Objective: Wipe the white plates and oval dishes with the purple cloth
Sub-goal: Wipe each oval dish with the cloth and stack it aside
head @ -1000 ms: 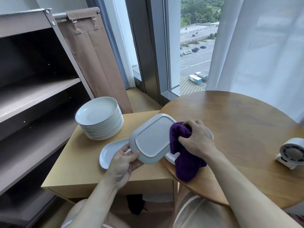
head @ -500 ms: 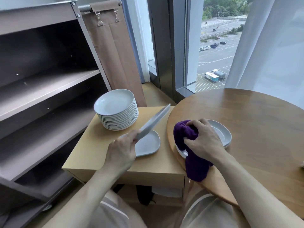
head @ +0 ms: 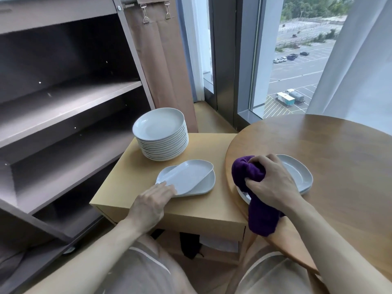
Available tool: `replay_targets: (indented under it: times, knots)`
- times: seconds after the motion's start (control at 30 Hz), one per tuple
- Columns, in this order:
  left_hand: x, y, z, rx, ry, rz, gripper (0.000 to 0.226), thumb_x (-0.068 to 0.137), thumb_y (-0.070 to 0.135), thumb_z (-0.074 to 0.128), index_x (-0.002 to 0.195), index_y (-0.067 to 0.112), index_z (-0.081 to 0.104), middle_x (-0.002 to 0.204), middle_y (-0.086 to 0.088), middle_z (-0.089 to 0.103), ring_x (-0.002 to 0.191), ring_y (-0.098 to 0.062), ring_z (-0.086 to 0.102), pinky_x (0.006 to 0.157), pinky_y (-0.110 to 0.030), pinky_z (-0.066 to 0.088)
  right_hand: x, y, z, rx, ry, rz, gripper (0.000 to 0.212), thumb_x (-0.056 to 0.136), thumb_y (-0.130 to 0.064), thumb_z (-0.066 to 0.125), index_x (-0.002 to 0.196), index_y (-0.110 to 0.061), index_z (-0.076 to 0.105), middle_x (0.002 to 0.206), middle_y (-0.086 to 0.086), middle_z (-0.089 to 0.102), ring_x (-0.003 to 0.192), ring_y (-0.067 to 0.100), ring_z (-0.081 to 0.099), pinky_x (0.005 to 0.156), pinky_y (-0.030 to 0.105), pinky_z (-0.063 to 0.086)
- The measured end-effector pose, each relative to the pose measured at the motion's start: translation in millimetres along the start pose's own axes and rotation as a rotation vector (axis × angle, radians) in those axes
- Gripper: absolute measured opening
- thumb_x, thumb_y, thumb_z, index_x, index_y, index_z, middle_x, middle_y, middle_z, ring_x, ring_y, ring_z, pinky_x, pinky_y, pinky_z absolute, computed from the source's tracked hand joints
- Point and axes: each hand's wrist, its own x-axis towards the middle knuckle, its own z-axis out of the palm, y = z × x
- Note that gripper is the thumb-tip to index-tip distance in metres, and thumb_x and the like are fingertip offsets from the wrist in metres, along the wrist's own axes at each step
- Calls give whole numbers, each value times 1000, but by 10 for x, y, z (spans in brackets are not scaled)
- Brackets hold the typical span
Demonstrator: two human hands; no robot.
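Note:
My left hand [head: 152, 203] holds the near end of a white oval dish [head: 187, 176], which lies slightly tilted on a second oval dish [head: 206, 184] on the low wooden cabinet [head: 212, 205]. Behind them stands a tall stack of round white plates [head: 161, 134]. My right hand [head: 272, 184] grips the bunched purple cloth [head: 259, 211], whose tail hangs over the edge of the round wooden table [head: 331, 149]. Under that hand, more white oval dishes [head: 297, 175] sit stacked at the table's left edge, partly hidden by hand and cloth.
A dark open shelf unit [head: 63, 102] fills the left side, close to the cabinet. A brown hanging curtain [head: 163, 71] and a window frame [head: 224, 60] stand behind. My knees are below the cabinet and table edge.
My left hand has carried the oval dish away from the cloth, leftward and down, and laid it on the other dish on the cabinet. My right hand stays on the cloth at the table's edge.

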Motion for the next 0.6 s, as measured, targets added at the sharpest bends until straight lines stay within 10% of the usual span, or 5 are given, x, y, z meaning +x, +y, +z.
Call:
replay_targets:
  times: [0.3,0.43,0.6]
  knots:
    - [-102,-217,184,-80,-189,-135,45,64,-32,54,83,8,62,98,-3,69,93,-34,71,101,-52,54,-6,24,-60,23,-34,42,39,78,-34,75,113,-41,60,106,-18,48,91,1,52,66,23,41]
    - [-57,-251,253,-147,-315,-275,48,67,-21,41,96,16,51,102,9,51,89,-24,51,65,-35,47,20,52,-198,20,-51,127,37,68,-39,69,104,-46,61,104,-20,50,92,2,53,67,27,42]
    - [110,-164,262,-228,-583,-401,77,74,13,50,143,39,29,132,8,29,129,-22,30,110,-39,41,55,193,-509,-12,-29,318,37,68,-33,67,104,-43,65,103,-14,50,98,19,55,80,35,48]
